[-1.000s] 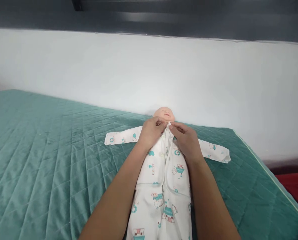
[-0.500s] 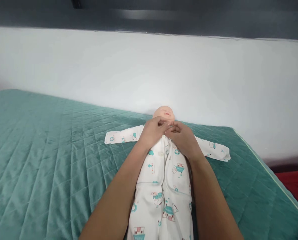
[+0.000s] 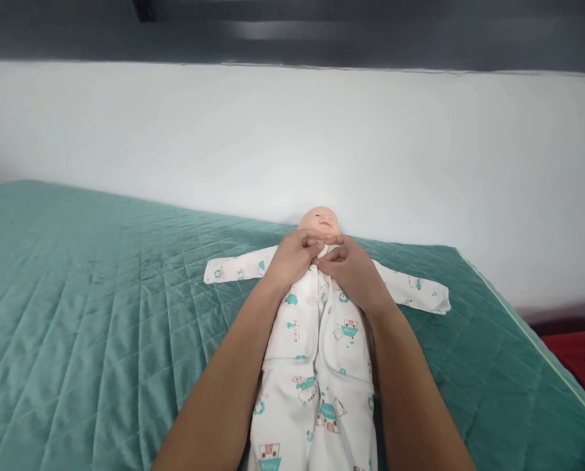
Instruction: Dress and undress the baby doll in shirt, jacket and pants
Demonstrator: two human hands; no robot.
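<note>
A baby doll point(image 3: 320, 221) lies on its back on a green quilted bed point(image 3: 91, 294), dressed in a white sleepsuit point(image 3: 317, 366) printed with teal animals, sleeves spread out to both sides. My left hand point(image 3: 290, 258) and my right hand point(image 3: 352, 269) meet at the suit's collar just under the doll's chin. The fingers of both hands are pinched together on the collar edges. What lies between the fingertips is hidden by the fingers themselves.
A white wall point(image 3: 292, 137) rises right behind the doll's head. The bed's right edge point(image 3: 532, 340) runs diagonally, with something red point(image 3: 582, 360) beyond it on the floor side. The quilt stretches wide to the left.
Both hands have drawn closer together at the collar, so the gap in the suit's front below the chin has closed. The view shifted slightly.
</note>
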